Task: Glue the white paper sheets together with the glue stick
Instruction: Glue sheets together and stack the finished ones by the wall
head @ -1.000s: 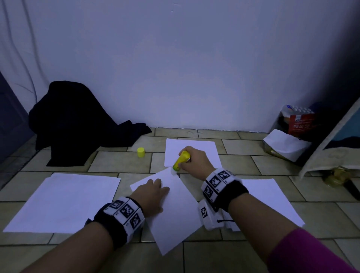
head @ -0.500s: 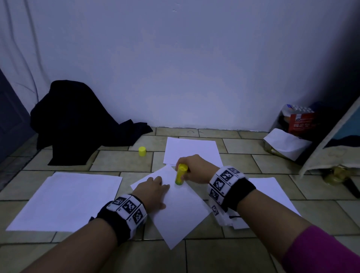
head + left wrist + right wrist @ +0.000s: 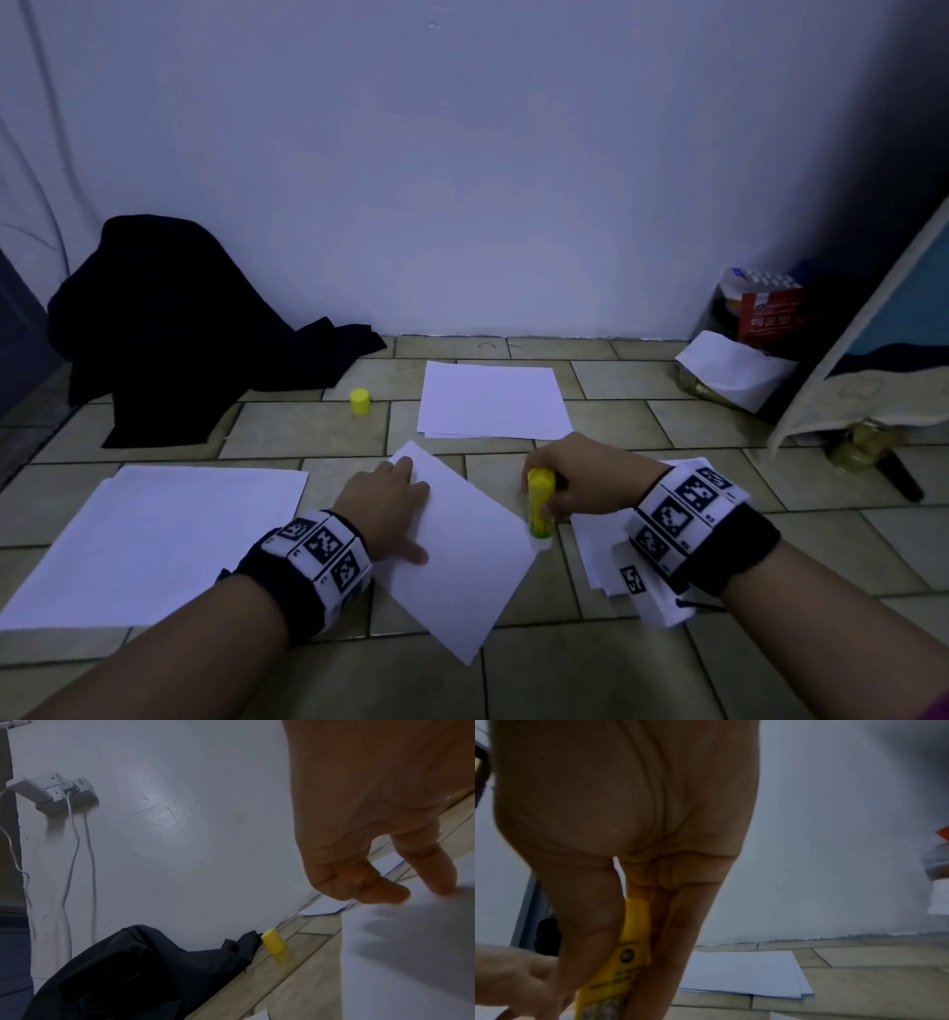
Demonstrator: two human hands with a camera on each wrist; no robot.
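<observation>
A tilted white sheet (image 3: 462, 560) lies on the tiled floor between my hands. My left hand (image 3: 387, 496) presses flat on its upper left part, fingers straight. My right hand (image 3: 575, 483) grips a yellow glue stick (image 3: 539, 501) upright, its white tip down on the sheet's right corner. The right wrist view shows the glue stick (image 3: 621, 959) between thumb and fingers. In the left wrist view my left fingertips (image 3: 390, 894) touch the sheet (image 3: 411, 953). The yellow cap (image 3: 360, 401) stands apart on the floor.
More white paper lies around: a stack (image 3: 493, 401) near the wall, a large sheet (image 3: 154, 539) at the left, several sheets (image 3: 601, 555) under my right wrist. A black cloth (image 3: 169, 329) is heaped at the back left. Boxes and a bag (image 3: 744, 349) fill the right corner.
My right hand has drawn the glue stick from the sheet's top corner down along its right edge to the right corner. The left hand stays pressed on the sheet.
</observation>
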